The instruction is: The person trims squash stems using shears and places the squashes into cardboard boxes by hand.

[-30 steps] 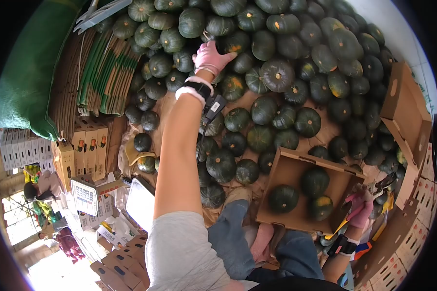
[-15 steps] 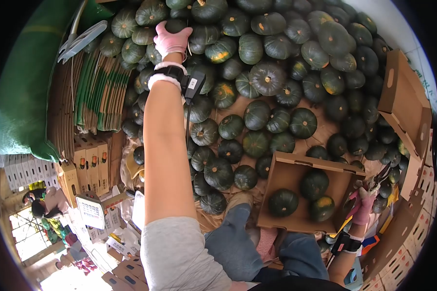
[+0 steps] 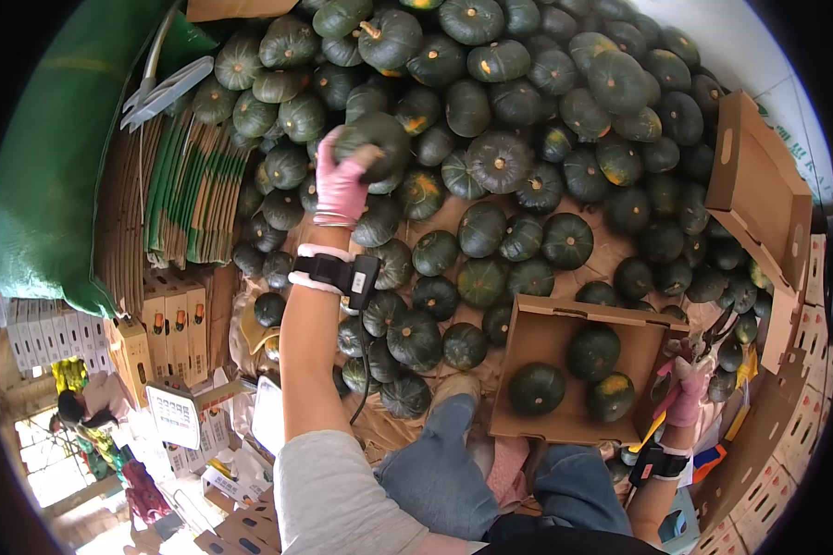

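Observation:
My left hand (image 3: pixel 344 185), in a pink glove, is closed round a dark green kabocha squash (image 3: pixel 379 143), slightly blurred and lifted over the heap. Below on the right, an open cardboard box (image 3: pixel 565 425) holds several squashes, one of them a green squash with an orange patch (image 3: pixel 611 396). Just beyond the box's right side, my right hand (image 3: pixel 685 393), also in a pink glove, has its fingers curled. A dark, thin-bladed tool that looks like scissors (image 3: pixel 718 333) sticks up from it; part of the grip is hidden.
Squashes (image 3: pixel 500 162) cover the floor ahead. Folded cartons (image 3: pixel 190 190) stand at left beside a green sack (image 3: pixel 46 176). Another open carton (image 3: pixel 759 176) rests at right near stacked boxes (image 3: pixel 768 499). A person (image 3: pixel 102 398) is in the far left background.
My left hand has moved from the top of the heap back towards my body, now with a kabocha squash lifted in it. The right hand stays beside the box.

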Demonstrator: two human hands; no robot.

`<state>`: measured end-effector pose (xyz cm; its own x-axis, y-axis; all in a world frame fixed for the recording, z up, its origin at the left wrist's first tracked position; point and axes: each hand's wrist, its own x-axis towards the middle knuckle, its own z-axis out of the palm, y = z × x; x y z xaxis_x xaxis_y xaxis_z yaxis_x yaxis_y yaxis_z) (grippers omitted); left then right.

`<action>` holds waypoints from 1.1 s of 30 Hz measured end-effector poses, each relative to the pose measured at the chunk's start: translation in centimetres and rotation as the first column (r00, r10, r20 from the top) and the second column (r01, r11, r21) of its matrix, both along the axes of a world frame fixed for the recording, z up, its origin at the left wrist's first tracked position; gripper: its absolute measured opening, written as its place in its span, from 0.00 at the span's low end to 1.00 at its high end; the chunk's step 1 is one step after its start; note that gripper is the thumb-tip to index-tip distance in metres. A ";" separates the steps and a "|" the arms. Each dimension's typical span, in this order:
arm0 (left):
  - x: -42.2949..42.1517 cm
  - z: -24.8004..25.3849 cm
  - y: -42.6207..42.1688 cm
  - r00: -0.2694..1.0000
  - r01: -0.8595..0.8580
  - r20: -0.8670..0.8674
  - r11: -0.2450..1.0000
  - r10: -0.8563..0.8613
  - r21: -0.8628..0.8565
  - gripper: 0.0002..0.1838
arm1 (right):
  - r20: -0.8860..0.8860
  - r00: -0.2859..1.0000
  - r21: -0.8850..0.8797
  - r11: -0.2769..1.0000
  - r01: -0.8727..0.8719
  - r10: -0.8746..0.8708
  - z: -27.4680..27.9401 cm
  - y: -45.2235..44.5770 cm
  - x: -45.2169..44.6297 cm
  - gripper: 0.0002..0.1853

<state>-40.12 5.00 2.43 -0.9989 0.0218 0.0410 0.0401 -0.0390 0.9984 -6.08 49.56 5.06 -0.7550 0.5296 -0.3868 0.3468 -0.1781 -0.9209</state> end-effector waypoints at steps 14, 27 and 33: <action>-9.4 -0.7 18.8 0.828 -0.246 -0.325 0.225 -0.456 -0.943 0.33 | 0.062 0.998 0.019 1.000 0.018 -0.019 0.8 0.4 0.6 0.26; -9.2 0.8 18.3 0.962 0.062 0.271 0.991 -0.027 -0.121 0.39 | 0.049 0.999 -0.016 1.000 0.023 -0.022 -0.3 1.9 2.4 0.28; 6.3 4.1 16.9 0.824 0.129 0.109 0.372 -0.556 0.919 0.41 | 0.078 0.997 0.043 0.999 -0.023 0.019 0.7 1.0 1.7 0.24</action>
<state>-33.82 21.86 6.54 -0.8428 0.5331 -0.0738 -0.5230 -0.7789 0.3462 -4.34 50.56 5.77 -0.7347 0.5319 -0.4211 0.4208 -0.1297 -0.8978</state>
